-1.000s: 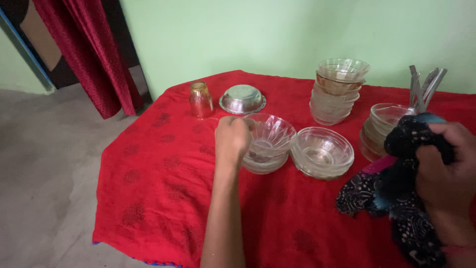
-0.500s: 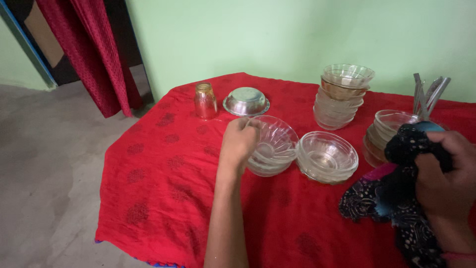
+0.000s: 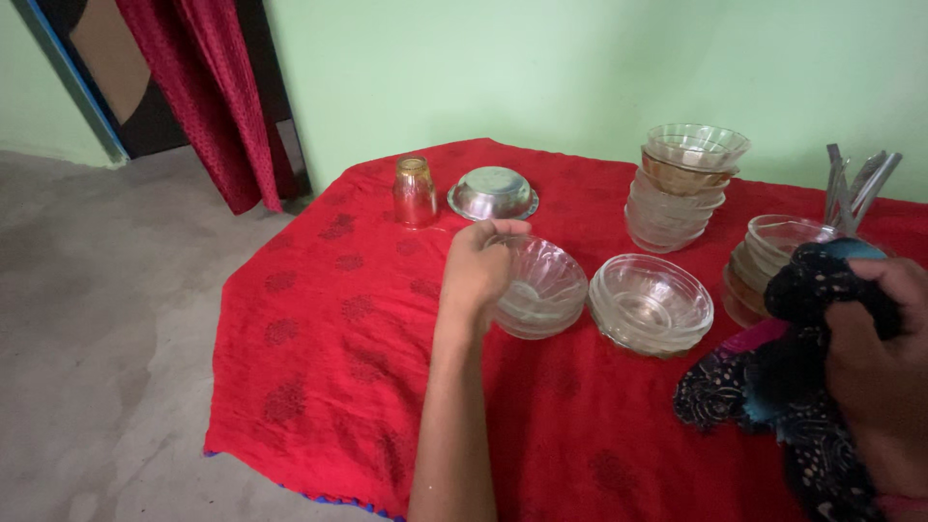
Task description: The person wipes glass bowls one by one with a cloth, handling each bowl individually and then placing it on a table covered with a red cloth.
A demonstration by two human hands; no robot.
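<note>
My left hand point(image 3: 477, 269) grips the near rim of the top clear glass bowl point(image 3: 541, 285) of a short stack on the red tablecloth point(image 3: 329, 358), and the bowl is tipped toward the hand. My right hand point(image 3: 880, 358) is closed around a bunched dark patterned cloth point(image 3: 773, 387) at the right edge of the view. Just right of the held bowl sits a second short stack of clear bowls point(image 3: 650, 304).
An upturned metal tumbler point(image 3: 414, 191) and an upturned steel bowl point(image 3: 493, 192) stand at the back left. A tall stack of glass bowls point(image 3: 681, 188) is at the back. Another bowl stack point(image 3: 768, 256) and upright cutlery point(image 3: 855, 184) are far right. A red curtain point(image 3: 213, 97) hangs left.
My left hand has closed over the top bowl's rim and tilted it up off the stack. The view has shifted slightly left. The right hand still holds the cloth.
</note>
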